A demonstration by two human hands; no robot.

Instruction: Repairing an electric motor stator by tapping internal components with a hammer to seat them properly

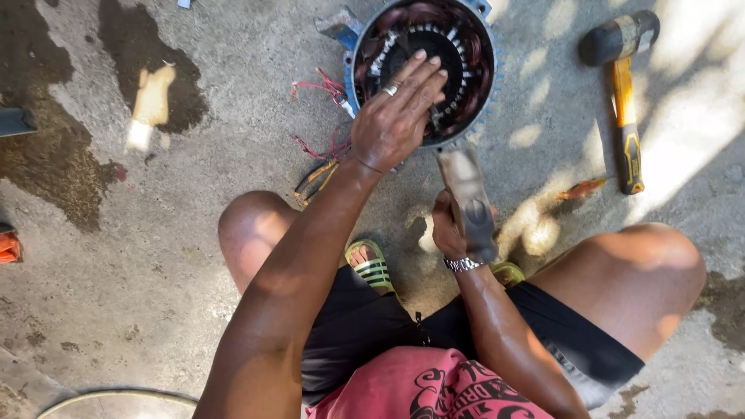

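Note:
A round motor stator (458,31) with copper windings and a blue housing stands on the concrete at top centre. My left hand (397,116), with a ring on one finger, rests on its near rim, fingers spread into the opening. My right hand (448,230), a metal watch at the wrist, grips a hammer (468,203) whose blurred head points up toward the stator's lower edge. Red and orange wires (322,147) trail from the stator's left side.
A rubber mallet (625,85) with an orange-and-black handle lies at the upper right. A pale scrap (150,105) lies on a dark wet stain at the upper left. My knees and green sandals (371,264) flank the spot; a small orange scrap (580,188) lies at right.

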